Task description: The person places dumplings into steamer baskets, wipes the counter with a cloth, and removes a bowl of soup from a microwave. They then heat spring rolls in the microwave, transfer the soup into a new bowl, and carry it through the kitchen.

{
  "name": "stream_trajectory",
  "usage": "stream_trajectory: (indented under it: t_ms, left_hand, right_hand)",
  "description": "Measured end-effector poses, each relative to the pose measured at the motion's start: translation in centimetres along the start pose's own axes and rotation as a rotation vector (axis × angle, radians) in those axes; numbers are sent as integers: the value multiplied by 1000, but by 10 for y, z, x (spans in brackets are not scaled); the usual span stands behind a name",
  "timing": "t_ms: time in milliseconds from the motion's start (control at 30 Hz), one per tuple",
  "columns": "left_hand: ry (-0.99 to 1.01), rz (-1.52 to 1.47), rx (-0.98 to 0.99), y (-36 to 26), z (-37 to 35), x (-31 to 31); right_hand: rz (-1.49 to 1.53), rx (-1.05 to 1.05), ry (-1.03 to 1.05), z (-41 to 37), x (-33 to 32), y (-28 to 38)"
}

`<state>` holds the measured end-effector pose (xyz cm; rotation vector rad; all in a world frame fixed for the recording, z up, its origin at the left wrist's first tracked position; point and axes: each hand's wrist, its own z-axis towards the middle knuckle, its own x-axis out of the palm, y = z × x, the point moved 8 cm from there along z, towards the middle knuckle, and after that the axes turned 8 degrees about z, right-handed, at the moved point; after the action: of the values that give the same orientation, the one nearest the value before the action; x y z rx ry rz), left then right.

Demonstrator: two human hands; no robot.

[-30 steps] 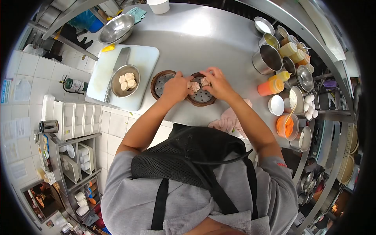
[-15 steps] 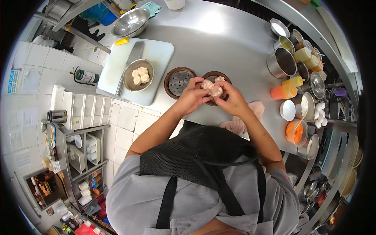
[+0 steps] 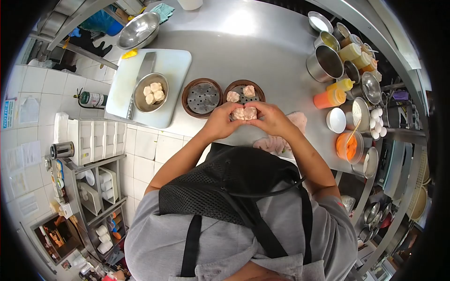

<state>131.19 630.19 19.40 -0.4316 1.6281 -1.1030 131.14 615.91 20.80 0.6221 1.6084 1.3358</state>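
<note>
My left hand [image 3: 221,122] and my right hand [image 3: 271,121] meet at the near edge of the right round steamer basket [image 3: 262,89]. Pinched between my fingers and thumbs are two pale, lumpy dumplings [image 3: 244,113], side by side. Just beyond my fingertips, one dumpling [image 3: 232,96] sits at the basket's left and another [image 3: 249,91] farther back. A second steamer basket [image 3: 186,106] with a perforated metal base stands left of my left hand, with nothing on that base.
On the left, a white cutting board [image 3: 174,70] bears a cleaver [image 3: 146,65] and a metal bowl [image 3: 138,104] of several dumplings. A pink cloth [image 3: 272,144] lies near my right forearm. Along the right edge stand pots [image 3: 324,63], squeeze bottles [image 3: 330,98] and a tub of orange paste [image 3: 346,147].
My hands have drawn back toward my body, holding the two dumplings level side by side. Two dumplings now show plainly in the right basket. The whole view has shifted slightly.
</note>
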Motion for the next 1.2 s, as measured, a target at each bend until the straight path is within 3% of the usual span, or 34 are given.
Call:
stream_trajectory:
  t_ms: [300,367,400,467,500,700,767,1000,1133,1200]
  left_hand:
    - [-76,114,-48,-3,-5,9]
    - [-102,99,-29,-5,-4,6]
    - [-129,83,-10,-7,-4,3]
    - [-153,206,76,-11,2,-4]
    - [-176,328,162,-18,3,-6]
    - [-239,482,135,-20,13,2]
    - [-237,545,145,-21,15,7]
    - [-230,757,193,-45,6,6]
    - [-258,834,96,-27,0,16]
    - [-330,701,55,-22,-3,15]
  right_hand:
    - [-126,67,-7,-6,-4,2]
    - [-148,266,-32,-9,-6,-8]
    - [-148,266,-31,-9,-6,-14]
    - [-152,-119,-179,-3,-17,-1]
    - [-152,-121,-176,0,-21,-6]
    - [-376,-47,-116,10,-23,-23]
    - [-473,-161,-142,11,-19,-18]
    - [-573,-229,-114,6,-19,-13]
    - [-578,-242,-123,3,-21,-10]
    - [-551,-235,-126,2,-18,-15]
